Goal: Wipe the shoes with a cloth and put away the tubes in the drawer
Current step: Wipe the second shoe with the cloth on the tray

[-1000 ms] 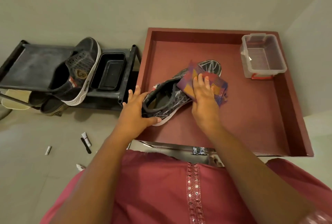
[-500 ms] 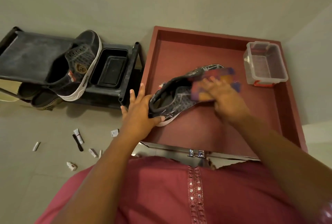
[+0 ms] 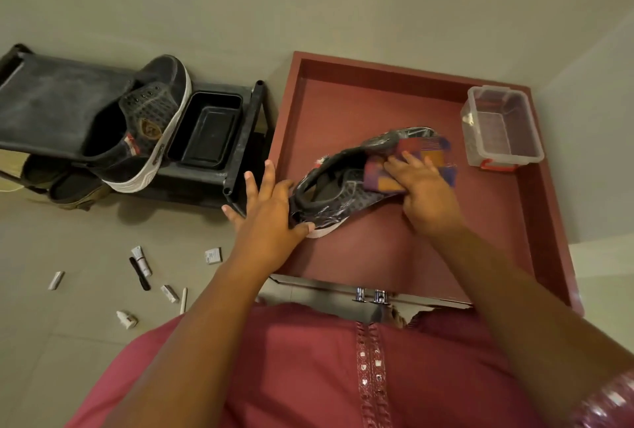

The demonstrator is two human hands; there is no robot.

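Lighting: dim, warm indoor, diffuse from above. Shadows: soft, under the shoe rack [image 3: 219, 184] and beneath the forearms inside the drawer [image 3: 535, 222]. Glare: small highlights on the drawer handle [image 3: 370, 295]. Blur: slight motion softness at the right hand [image 3: 425, 194]. Distortion: wide-angle bending at edges.

The one camera sits on my head, looking steeply down, close over my arms, the open drawer [image 3: 535, 228] and the floor [image 3: 68, 342].
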